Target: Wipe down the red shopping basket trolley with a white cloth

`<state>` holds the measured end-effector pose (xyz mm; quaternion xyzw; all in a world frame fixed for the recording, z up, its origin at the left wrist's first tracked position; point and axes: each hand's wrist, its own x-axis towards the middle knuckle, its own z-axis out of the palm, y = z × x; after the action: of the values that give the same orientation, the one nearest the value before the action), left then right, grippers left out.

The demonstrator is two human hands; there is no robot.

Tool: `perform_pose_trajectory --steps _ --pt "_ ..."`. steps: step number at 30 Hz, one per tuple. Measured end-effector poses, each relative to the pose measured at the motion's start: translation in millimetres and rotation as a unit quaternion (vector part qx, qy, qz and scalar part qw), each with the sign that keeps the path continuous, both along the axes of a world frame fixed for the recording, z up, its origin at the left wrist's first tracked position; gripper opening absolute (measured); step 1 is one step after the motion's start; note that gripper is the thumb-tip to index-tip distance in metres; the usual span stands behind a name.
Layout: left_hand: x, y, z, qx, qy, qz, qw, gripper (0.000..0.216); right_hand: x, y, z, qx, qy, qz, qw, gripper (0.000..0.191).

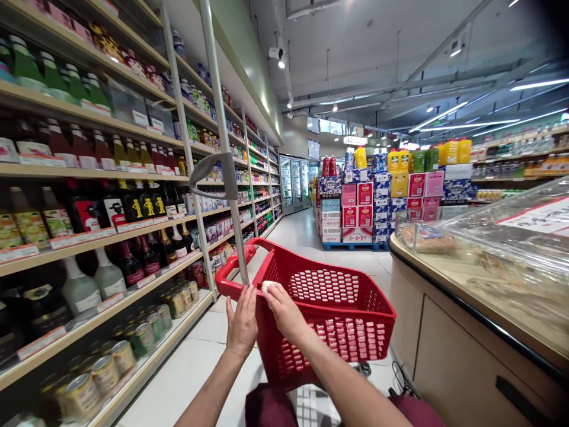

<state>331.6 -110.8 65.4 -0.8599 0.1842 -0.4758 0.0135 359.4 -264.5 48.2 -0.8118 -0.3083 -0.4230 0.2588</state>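
In front of my knees stands a red plastic shopping basket [376, 290] with perforated sides. A grey pull handle [226, 175] rises on a metal pole at its left end. My left hand [243, 320] lies against the near left corner of the basket by the foot of the pole, its fingers stretched out. My right hand [284, 311] is closed on a small white wad, perhaps tissue or cloth [268, 286], at the basket's upper rim. Part of the wad is hidden under my fingers.
Tall shelves [102, 237] of bottles and cans line the left side. A wooden counter [444, 344] with a clear cover [511, 219] stands close on the right. Stacked drink cartons [358, 204] sit on a blue pallet ahead, with glass-door fridges [293, 178] beyond.
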Motion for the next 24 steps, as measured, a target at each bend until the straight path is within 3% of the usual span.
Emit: perform_pose_trajectory --steps 3,5,10,12,15,17,19,21,24 --pt "-1.6 -7.7 -5.7 0.015 0.012 0.005 1.0 0.058 -6.5 -52.3 -17.1 0.002 0.043 -0.08 0.996 0.047" --pt "-2.9 -17.0 -7.8 0.027 0.037 0.011 0.999 0.059 -7.7 -68.9 -23.6 0.021 0.065 -0.127 0.99 0.045" --pt "-3.6 -38.7 -6.4 0.061 0.112 0.04 0.991 0.057 -4.8 -39.8 -24.0 0.009 0.039 -0.085 0.996 0.054" --pt "-4.3 -41.8 -4.4 0.072 0.133 0.054 0.987 0.057 -6.1 -44.7 -29.8 0.002 0.028 -0.08 0.996 0.056" --pt "-6.1 -43.4 -1.8 0.075 0.152 0.067 0.983 0.06 -12.4 -95.1 -49.7 0.002 0.055 -0.143 0.988 0.053" --pt "-7.4 -49.0 -1.2 0.068 0.171 0.075 0.98 0.06 -16.1 -134.5 -62.4 0.018 0.079 -0.223 0.972 0.048" --pt "-8.6 -61.3 -2.3 0.072 0.204 0.067 0.974 0.06 -17.0 -155.6 -69.6 0.026 0.095 -0.277 0.956 0.046" --pt "-9.8 -78.0 -5.1 0.097 0.242 0.042 0.964 0.06 -14.9 -154.3 -72.5 0.011 0.096 -0.276 0.956 0.048" --pt "-11.7 -98.4 -10.5 0.12 0.268 0.028 0.956 0.06 -10.5 -144.5 -76.9 -0.035 0.069 -0.219 0.973 0.055"
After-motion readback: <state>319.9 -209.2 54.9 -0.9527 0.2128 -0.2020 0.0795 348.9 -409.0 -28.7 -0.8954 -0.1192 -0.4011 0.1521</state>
